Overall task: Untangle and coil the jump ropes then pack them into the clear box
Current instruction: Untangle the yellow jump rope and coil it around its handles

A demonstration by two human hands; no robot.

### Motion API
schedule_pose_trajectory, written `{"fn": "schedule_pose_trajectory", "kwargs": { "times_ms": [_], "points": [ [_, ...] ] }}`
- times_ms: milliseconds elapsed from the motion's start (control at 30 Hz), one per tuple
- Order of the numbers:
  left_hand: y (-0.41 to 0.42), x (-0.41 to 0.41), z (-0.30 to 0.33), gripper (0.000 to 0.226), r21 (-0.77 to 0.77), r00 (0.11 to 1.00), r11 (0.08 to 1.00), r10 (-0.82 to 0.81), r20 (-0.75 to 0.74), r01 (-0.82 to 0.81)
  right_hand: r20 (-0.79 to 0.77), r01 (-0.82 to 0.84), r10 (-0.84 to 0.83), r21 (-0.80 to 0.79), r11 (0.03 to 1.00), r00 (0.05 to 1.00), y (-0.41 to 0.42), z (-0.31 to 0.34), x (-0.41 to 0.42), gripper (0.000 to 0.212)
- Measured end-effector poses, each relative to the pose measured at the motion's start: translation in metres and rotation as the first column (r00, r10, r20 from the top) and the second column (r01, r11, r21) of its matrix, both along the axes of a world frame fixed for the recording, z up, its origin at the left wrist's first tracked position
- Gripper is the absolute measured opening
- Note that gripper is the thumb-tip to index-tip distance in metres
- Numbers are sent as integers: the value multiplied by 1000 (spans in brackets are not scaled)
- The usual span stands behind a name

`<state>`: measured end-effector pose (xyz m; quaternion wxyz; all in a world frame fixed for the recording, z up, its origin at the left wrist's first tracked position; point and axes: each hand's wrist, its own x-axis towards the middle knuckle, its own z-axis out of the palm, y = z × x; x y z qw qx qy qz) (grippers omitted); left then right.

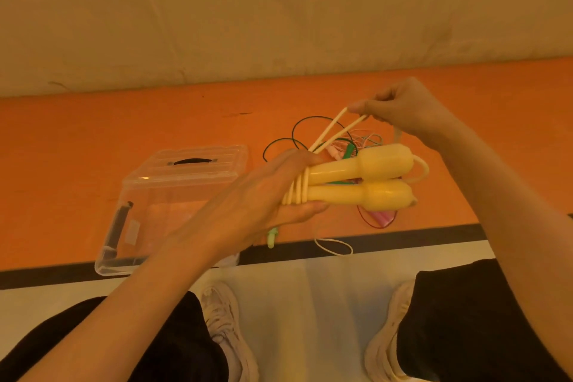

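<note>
Two yellow jump rope handles (pixel 359 178) lie side by side at the centre of the frame, their bulbous ends pointing right, with several turns of cream cord (pixel 296 192) wound around their narrow ends. The left hand (pixel 263 198) grips the handles at that wound section, fingers curled around them from below and thumb over the top. Above and to the right, the right hand (pixel 400 105) pinches the free length of the same cord, which runs taut in two strands down toward the left hand. A loop of the cord curls out behind the handles' fat ends at right.

Beneath the handles, on the orange floor (pixel 93 133), lies a tangle of other ropes (pixel 313 139): thin green, red and pale cords, with a pink handle (pixel 384 218) just below the yellow ones and a light green handle (pixel 272 237) at the lower edge of the left hand. A white cord loop (pixel 335 246) rests near a dark floor stripe (pixel 372 239).

The clear box (pixel 161 205) stands left of centre, partly behind the left forearm, its lid on and a dark carry slot visible on top.

At the bottom of the frame are the person's dark trousers and pale sneakers (pixel 223 322) on white flooring.
</note>
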<state>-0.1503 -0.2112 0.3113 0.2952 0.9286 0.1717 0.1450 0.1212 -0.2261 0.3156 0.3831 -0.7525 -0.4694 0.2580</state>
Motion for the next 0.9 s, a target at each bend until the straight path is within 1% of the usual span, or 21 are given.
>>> {"fn": "schedule_pose_trajectory", "kwargs": {
  "times_ms": [67,100,133,200,233,267,400,533,600,667,767,900],
  "points": [
    [1,1,1,43,1,1000,1000,-5,10,5,-28,18,-18,3,1000,999,-1,-1,4,40],
    [1,1,0,39,-13,1000,1000,-6,12,6,-53,0,0,-5,1000,999,-3,-2,7,43],
    [2,0,0,35,-35,1000,999,-2,12,3,-96,-35,34,-13,999,995,-5,-2,12,40],
    [4,-2,0,34,-76,1000,997,16,10,-15,-243,-126,124,5,992,962,-9,0,18,17],
    [5,-3,0,34,-86,1000,996,22,11,-21,-314,-154,156,30,988,936,-10,1,21,11],
    [5,-3,0,34,-90,1000,996,25,13,-23,-361,-166,174,54,985,916,-11,1,23,10],
    [5,-2,1,33,-75,1000,997,22,13,-20,-414,-156,175,80,985,893,-12,-1,25,21],
    [4,-1,2,33,-62,1000,998,7,21,-6,-552,-112,167,132,985,817,-11,-1,25,21],
    [3,0,2,33,-54,999,999,1,39,1,-545,-83,141,129,988,826,-8,-3,24,21],
    [-1,3,3,35,-53,998,998,-12,56,15,-487,-64,110,110,992,867,-6,-6,21,19],
    [-6,7,3,43,-109,997,994,-13,81,22,-394,-26,51,69,997,918,-5,-8,19,20],
    [-4,8,1,48,-88,991,996,4,133,8,-350,5,9,39,999,937,-10,-8,17,25]
  ]
}}
